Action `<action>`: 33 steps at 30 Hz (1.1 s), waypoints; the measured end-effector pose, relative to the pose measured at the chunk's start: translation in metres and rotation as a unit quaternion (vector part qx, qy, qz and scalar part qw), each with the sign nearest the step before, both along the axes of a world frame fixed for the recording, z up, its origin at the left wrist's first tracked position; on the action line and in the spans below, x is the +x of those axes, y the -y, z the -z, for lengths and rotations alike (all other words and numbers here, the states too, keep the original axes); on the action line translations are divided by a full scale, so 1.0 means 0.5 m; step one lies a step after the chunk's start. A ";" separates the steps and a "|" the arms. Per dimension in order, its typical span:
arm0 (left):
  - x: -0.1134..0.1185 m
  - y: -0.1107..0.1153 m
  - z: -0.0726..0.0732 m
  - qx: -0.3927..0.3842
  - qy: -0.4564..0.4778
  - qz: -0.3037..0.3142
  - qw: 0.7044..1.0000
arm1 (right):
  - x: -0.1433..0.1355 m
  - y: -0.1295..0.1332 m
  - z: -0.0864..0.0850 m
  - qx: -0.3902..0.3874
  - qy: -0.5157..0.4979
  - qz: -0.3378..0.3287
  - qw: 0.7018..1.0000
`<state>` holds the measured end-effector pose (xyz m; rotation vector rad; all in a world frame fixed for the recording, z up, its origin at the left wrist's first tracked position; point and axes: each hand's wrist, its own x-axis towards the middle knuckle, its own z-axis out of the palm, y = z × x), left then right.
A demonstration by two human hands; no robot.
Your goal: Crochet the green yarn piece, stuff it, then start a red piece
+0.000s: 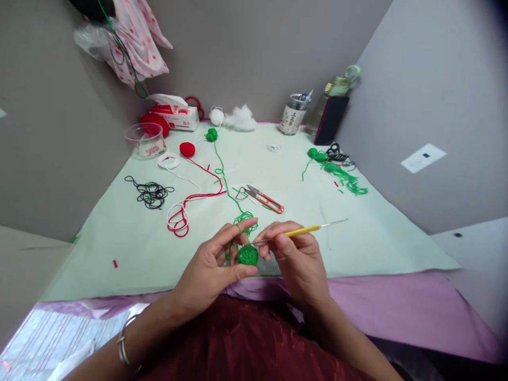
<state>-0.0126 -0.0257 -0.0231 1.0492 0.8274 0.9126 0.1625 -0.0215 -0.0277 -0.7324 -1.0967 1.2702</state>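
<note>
My left hand (216, 260) pinches a small round green crochet piece (248, 255) between thumb and fingers, and green yarn runs over its raised index finger. In my right hand (299, 259) is a crochet hook (304, 231) with a yellow handle and metal ends. One metal end reaches the top edge of the green piece; the other points out to the right. Whether a loop sits on the hook is too small to tell. Beyond the hands, loose green yarn (245, 218) lies in coils and leads back to a small green ball (211, 134).
Orange-handled thread snips (265, 199) lie just past my hands. To the left are black cord (153, 194), a red yarn ball (187, 149) and a clear tub (146, 142). A tissue box (177, 115), white stuffing (241, 118), a pen can (293, 115) and a phone (331, 120) stand at the back.
</note>
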 end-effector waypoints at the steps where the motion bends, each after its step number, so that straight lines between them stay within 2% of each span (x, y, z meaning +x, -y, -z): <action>1: -0.001 -0.001 0.000 0.004 0.003 -0.002 1.000 | 0.002 0.002 0.004 0.007 0.007 -0.009 1.000; 6: -0.006 -0.007 -0.007 0.035 -0.011 -0.015 0.999 | 0.008 0.013 0.014 0.084 0.070 -0.010 0.994; 11: 0.000 -0.003 -0.012 0.053 -0.033 -0.049 0.997 | 0.015 0.021 -0.001 0.202 0.195 0.005 0.960; 15: 0.003 0.001 -0.009 0.058 -0.024 -0.055 0.997 | 0.012 0.021 -0.003 0.250 0.209 0.027 0.945; 20: -0.005 -0.003 -0.016 0.053 0.005 -0.017 0.998 | 0.012 0.017 -0.001 0.220 0.189 0.050 0.956; 24: -0.010 -0.010 -0.024 0.041 0.025 0.002 0.999 | 0.011 0.013 0.004 0.168 0.129 0.020 0.977; 29: -0.009 -0.014 -0.019 0.068 -0.024 -0.036 0.997 | -0.002 0.009 0.014 0.119 0.065 0.015 0.991; 33: -0.002 -0.010 -0.016 0.089 -0.047 -0.084 0.991 | -0.015 0.012 0.015 0.134 0.046 0.040 0.989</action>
